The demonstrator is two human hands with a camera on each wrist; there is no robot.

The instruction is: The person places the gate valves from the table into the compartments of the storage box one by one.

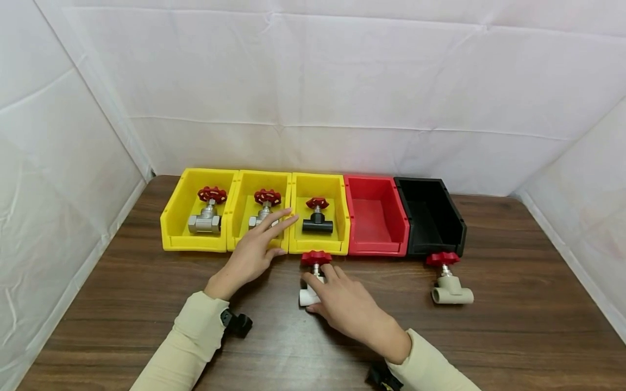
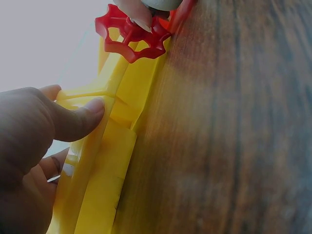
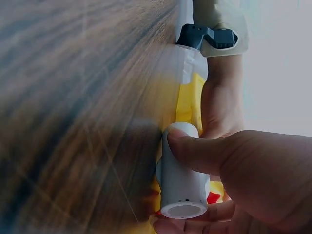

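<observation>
Just in front of the bins, my right hand (image 1: 349, 304) grips a white plastic valve (image 3: 184, 183) by its tee-shaped body. Its red handwheel (image 1: 316, 258) points up, with the thumb along the pipe and the fingers on the far side. My left hand (image 1: 254, 252) rests on the front of the second and third yellow bins, index and middle fingers stretched over their shared wall. In the left wrist view, the thumb lies on the yellow rim (image 2: 108, 105). Partly covered by that hand is a metal valve (image 1: 267, 197) in the second bin.
Another metal valve (image 1: 205, 222) sits in the leftmost yellow bin (image 1: 173, 217), and a black valve (image 1: 318, 222) in the third. To their right stand a red bin (image 1: 371, 220) and a black bin (image 1: 427, 212). A beige valve (image 1: 451, 290) stands on the table at right.
</observation>
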